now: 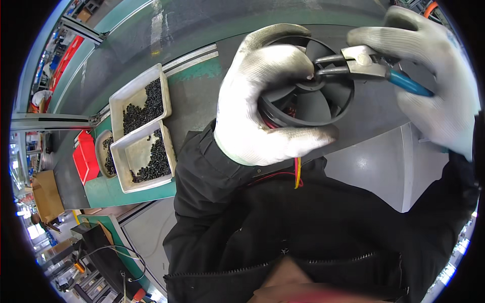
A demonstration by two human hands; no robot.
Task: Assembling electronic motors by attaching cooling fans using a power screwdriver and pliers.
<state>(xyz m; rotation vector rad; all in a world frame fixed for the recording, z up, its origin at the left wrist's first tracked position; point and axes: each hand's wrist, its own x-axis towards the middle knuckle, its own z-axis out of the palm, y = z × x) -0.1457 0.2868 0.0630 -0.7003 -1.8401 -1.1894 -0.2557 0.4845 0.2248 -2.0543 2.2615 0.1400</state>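
A round black fan (312,105) with several blades is held up over the workbench. My left hand (268,91), in a white glove smudged dark at the fingers, wraps round its left rim. The thumb lies under the near side. In my right hand (429,60), gloved too, are pliers (366,63) with blue handles. Their dark, slightly parted jaw tips reach over the fan's hub, close to my left fingertips. Whatever lies between the tips is too small to make out. Red and yellow wires (298,171) hang from the fan below my left hand.
Left of the fan, two white trays (115,108) hold many small black parts. Beside them stand a small oval dish (103,135) with similar parts and a red bin (86,157). A metal rail (192,58) runs behind. A cardboard box (46,197) is at the far left.
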